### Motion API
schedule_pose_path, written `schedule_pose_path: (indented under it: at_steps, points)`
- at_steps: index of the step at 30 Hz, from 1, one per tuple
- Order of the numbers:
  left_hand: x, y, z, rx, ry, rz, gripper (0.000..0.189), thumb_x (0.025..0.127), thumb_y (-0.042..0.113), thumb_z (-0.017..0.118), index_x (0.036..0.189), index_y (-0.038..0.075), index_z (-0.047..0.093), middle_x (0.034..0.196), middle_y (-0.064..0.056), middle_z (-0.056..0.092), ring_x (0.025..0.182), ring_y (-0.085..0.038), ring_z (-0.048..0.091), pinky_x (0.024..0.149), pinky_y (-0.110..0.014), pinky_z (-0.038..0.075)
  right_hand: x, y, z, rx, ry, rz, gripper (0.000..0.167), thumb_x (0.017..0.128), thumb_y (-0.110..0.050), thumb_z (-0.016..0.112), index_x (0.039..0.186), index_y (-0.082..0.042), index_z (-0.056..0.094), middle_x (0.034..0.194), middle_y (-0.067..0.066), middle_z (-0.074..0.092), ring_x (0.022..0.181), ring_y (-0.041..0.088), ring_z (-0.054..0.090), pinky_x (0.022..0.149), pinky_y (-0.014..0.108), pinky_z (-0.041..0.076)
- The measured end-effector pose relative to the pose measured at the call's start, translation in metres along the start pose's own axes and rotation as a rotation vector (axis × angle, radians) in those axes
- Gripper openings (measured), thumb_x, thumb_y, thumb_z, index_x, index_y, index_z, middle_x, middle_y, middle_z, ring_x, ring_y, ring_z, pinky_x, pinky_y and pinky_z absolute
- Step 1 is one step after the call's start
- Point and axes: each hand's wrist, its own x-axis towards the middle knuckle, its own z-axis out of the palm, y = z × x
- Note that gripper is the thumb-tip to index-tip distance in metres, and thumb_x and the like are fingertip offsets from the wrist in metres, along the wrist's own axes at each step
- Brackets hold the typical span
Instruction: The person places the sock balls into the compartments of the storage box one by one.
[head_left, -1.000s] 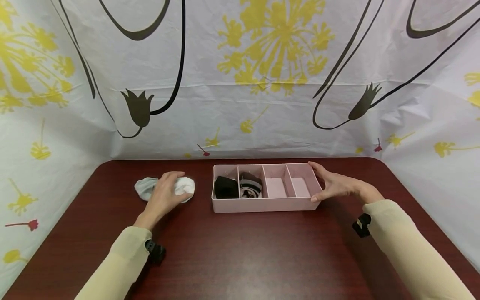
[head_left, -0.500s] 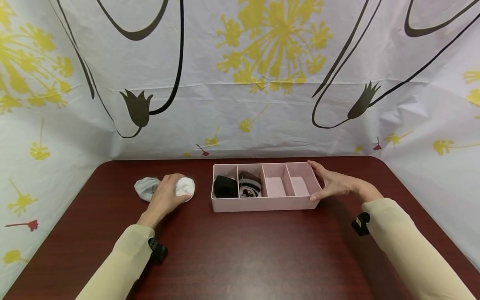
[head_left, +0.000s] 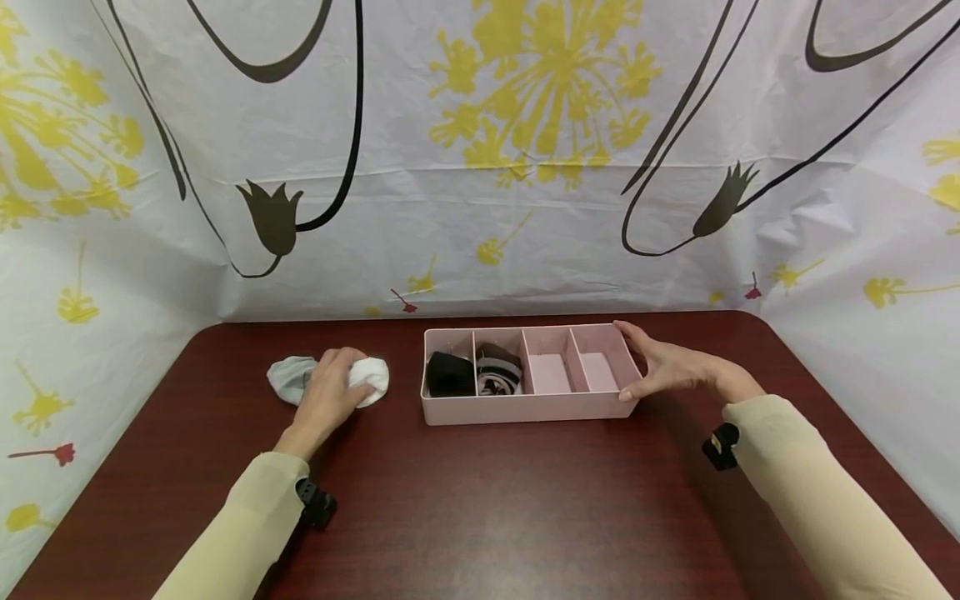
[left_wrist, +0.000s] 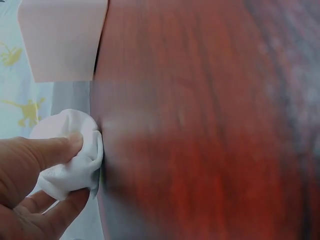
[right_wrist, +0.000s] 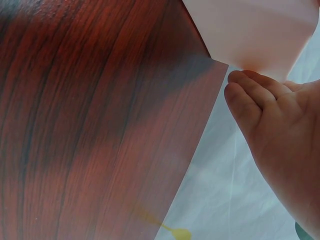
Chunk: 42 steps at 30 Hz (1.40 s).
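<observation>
Left arm (head_left: 228, 529) extended forward, slanting inward. Left hand (head_left: 327, 392) pinching, back of hand uppermost; thumb (left_wrist: 55, 151) opposite fingers (left_wrist: 67, 212). Right arm (head_left: 813, 492) extended forward, slanting inward; right wrist (head_left: 738, 386) bent inward. Right hand (head_left: 671, 368) gripping, thumb nearer body, index finger farther, wide spread between; other fingers (right_wrist: 246, 97) close together.

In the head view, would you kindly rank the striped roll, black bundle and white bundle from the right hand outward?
1. Striped roll: pink box, second from left.
2. Black bundle: pink box, leftmost.
3. White bundle: in left hand.
</observation>
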Motion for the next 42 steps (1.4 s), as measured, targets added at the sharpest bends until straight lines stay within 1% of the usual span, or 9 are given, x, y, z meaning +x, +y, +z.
schedule_pose_path:
  at_steps: [7, 10, 14, 18, 24, 29, 34, 37, 42]
  points:
    - [0.001, 0.004, -0.003, -0.020, 0.021, -0.008, 0.038, 0.079, 0.007, 0.074, 0.111, -0.001, 0.056, 0.115, -0.023, 0.053, 0.102, -0.036, 0.050, 0.085, -0.050, 0.041, 0.000, 0.001, 0.001, 0.010, -0.005, -0.003, 0.117, 0.072, -0.020, 0.080, 0.147, 0.001, -0.007, 0.151, 0.029, 0.005, 0.137, 0.043, 0.012, 0.105, 0.064, 0.018]
    - [0.003, 0.010, -0.007, -0.045, 0.052, -0.001, 0.040, 0.077, 0.007, 0.075, 0.110, -0.002, 0.056, 0.113, -0.023, 0.053, 0.102, -0.036, 0.050, 0.085, -0.049, 0.041, 0.000, 0.001, 0.000, 0.022, -0.003, 0.004, 0.117, 0.072, -0.019, 0.080, 0.148, 0.000, -0.007, 0.151, 0.028, 0.006, 0.137, 0.043, 0.011, 0.105, 0.063, 0.018]
    - [0.008, 0.019, -0.011, -0.067, 0.101, 0.028, 0.042, 0.075, 0.008, 0.077, 0.110, -0.003, 0.057, 0.110, -0.023, 0.056, 0.099, -0.035, 0.052, 0.083, -0.049, 0.043, 0.000, 0.000, 0.000, 0.030, -0.005, 0.011, 0.116, 0.072, -0.019, 0.080, 0.148, -0.001, -0.006, 0.151, 0.028, 0.006, 0.138, 0.043, 0.011, 0.105, 0.063, 0.018]
    - [0.013, 0.034, -0.013, -0.097, 0.131, 0.067, 0.042, 0.075, 0.008, 0.078, 0.110, -0.002, 0.058, 0.111, -0.021, 0.056, 0.099, -0.034, 0.052, 0.083, -0.048, 0.043, 0.000, 0.000, 0.000, 0.026, -0.002, 0.012, 0.116, 0.072, -0.019, 0.080, 0.148, 0.000, -0.006, 0.151, 0.029, 0.007, 0.137, 0.042, 0.012, 0.105, 0.062, 0.019]
    - [0.019, 0.067, -0.011, -0.169, 0.158, 0.156, 0.042, 0.072, 0.007, 0.080, 0.108, -0.001, 0.060, 0.110, -0.018, 0.058, 0.099, -0.031, 0.053, 0.083, -0.045, 0.044, 0.000, 0.000, 0.000, 0.026, 0.001, 0.008, 0.116, 0.072, -0.018, 0.080, 0.148, 0.000, -0.006, 0.151, 0.029, 0.008, 0.137, 0.043, 0.012, 0.105, 0.062, 0.019]
    - [0.026, 0.098, 0.000, -0.199, 0.147, 0.206, 0.043, 0.070, 0.009, 0.081, 0.108, 0.002, 0.061, 0.108, -0.015, 0.060, 0.096, -0.029, 0.055, 0.082, -0.042, 0.045, -0.001, 0.000, 0.000, 0.038, -0.005, 0.010, 0.117, 0.072, -0.019, 0.080, 0.148, 0.000, -0.007, 0.151, 0.028, 0.007, 0.136, 0.042, 0.013, 0.105, 0.063, 0.019]
    - [0.031, 0.128, 0.017, -0.195, 0.098, 0.240, 0.042, 0.071, 0.011, 0.081, 0.108, 0.005, 0.062, 0.108, -0.012, 0.060, 0.094, -0.026, 0.056, 0.081, -0.039, 0.047, -0.002, 0.000, 0.000, 0.039, -0.006, 0.009, 0.117, 0.072, -0.019, 0.080, 0.148, 0.000, -0.007, 0.151, 0.028, 0.008, 0.136, 0.043, 0.013, 0.105, 0.063, 0.019]
    - [0.034, 0.143, 0.028, -0.199, 0.068, 0.261, 0.041, 0.071, 0.011, 0.081, 0.108, 0.007, 0.062, 0.110, -0.011, 0.060, 0.095, -0.025, 0.056, 0.081, -0.039, 0.048, -0.001, -0.001, 0.000, 0.045, -0.007, 0.003, 0.116, 0.073, -0.019, 0.080, 0.147, 0.000, -0.007, 0.150, 0.029, 0.010, 0.137, 0.043, 0.014, 0.105, 0.062, 0.020]
    - [0.036, 0.163, 0.047, -0.207, 0.019, 0.287, 0.039, 0.073, 0.012, 0.080, 0.107, 0.008, 0.061, 0.109, -0.010, 0.059, 0.095, -0.023, 0.056, 0.082, -0.038, 0.048, -0.001, -0.001, 0.000, 0.041, -0.008, 0.004, 0.115, 0.073, -0.019, 0.079, 0.148, -0.001, -0.007, 0.151, 0.029, 0.010, 0.138, 0.043, 0.013, 0.104, 0.061, 0.022]
